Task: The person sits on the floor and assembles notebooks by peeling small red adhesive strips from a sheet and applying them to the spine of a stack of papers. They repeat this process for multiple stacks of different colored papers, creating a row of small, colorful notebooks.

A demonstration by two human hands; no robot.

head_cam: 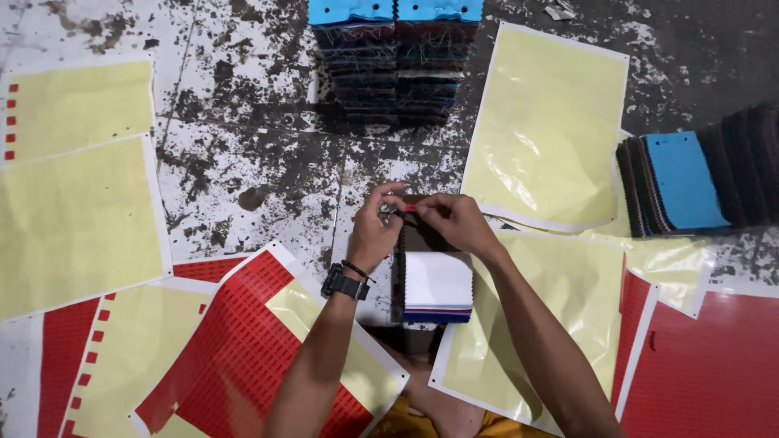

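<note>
My left hand (373, 231) and my right hand (454, 223) meet over the top end of a small stack of fabric swatches (436, 288) lying on the floor. Its top swatch is white, with dark and blue layers under it. Between the fingertips of both hands is a small red sticker (410, 208), pinched just above a dark brown swatch. A black watch sits on my left wrist.
Red sticker sheets (243, 349) and pale yellow backing sheets (544, 122) lie all around on the stained floor. Two tall swatch stacks with blue tops (395, 57) stand ahead. Another fanned swatch pile (690, 182) lies at the right. My bare foot shows below.
</note>
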